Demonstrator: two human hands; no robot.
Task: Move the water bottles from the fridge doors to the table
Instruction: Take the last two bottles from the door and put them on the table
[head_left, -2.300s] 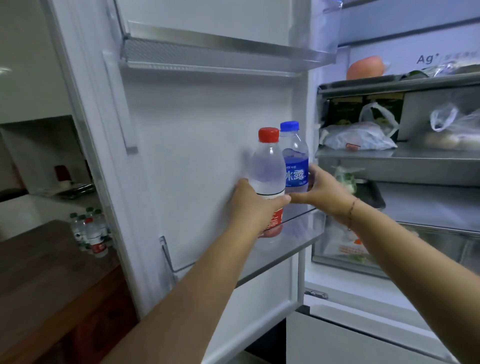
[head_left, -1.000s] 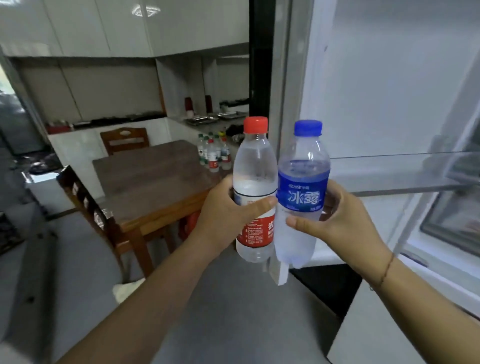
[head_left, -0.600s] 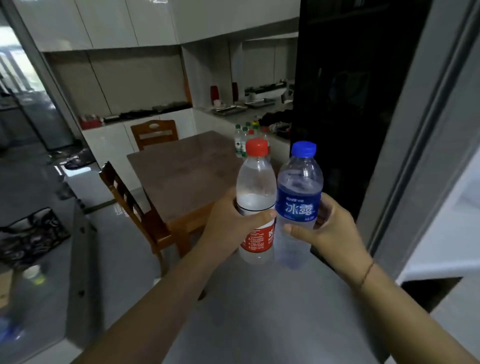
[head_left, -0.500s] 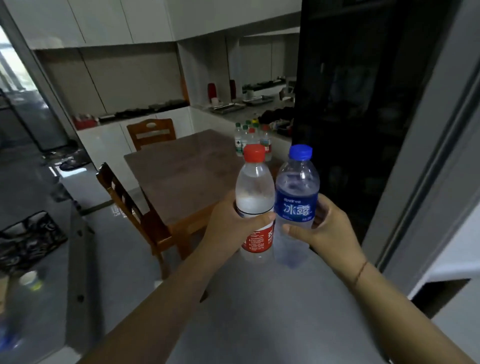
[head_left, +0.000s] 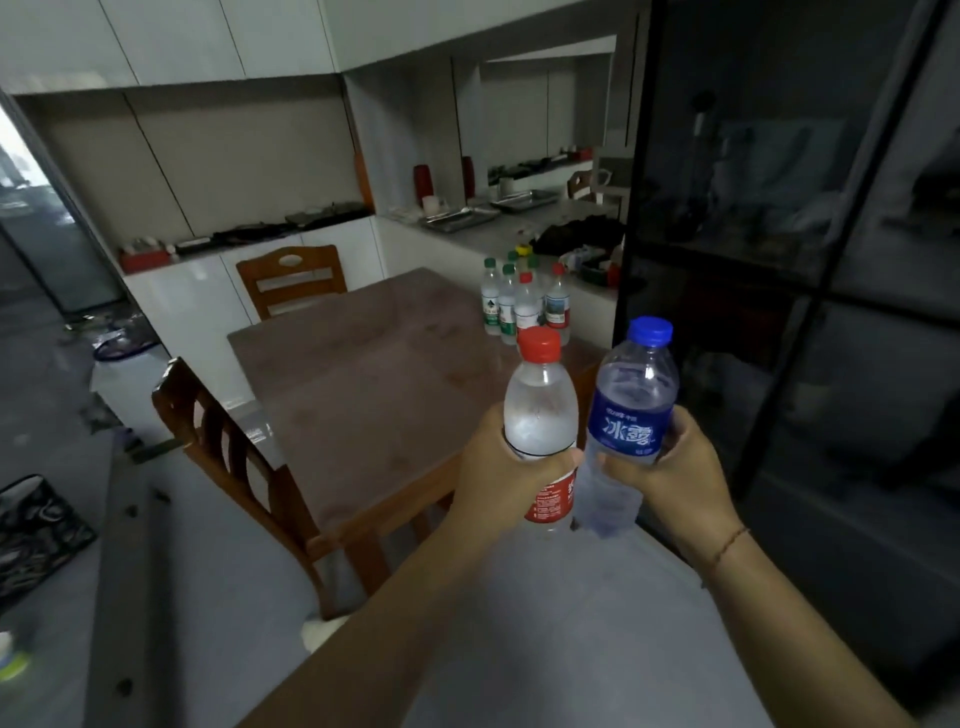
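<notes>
My left hand (head_left: 506, 480) grips a red-capped water bottle (head_left: 540, 400) with a red label, held upright. Right beside it, my right hand (head_left: 670, 475) grips a blue-capped water bottle (head_left: 631, 395) with a dark blue label, also upright. Both bottles hang in the air over the floor, just short of the near corner of the brown wooden table (head_left: 374, 384). Several small water bottles (head_left: 524, 304) with green and red caps stand grouped at the table's far right corner. The fridge is out of view.
One wooden chair (head_left: 228, 447) stands at the table's left side, another chair (head_left: 291, 278) at its far end. A dark glass-fronted cabinet (head_left: 789, 249) rises on the right. A counter (head_left: 498, 218) with metal trays runs behind the table. A dark bag (head_left: 36, 525) lies on the floor at left.
Both bottles were lifted out of the fridge door shelf. The view has swung left from the fridge to the table, which is now closer, with both bottles held side by side throughout.
</notes>
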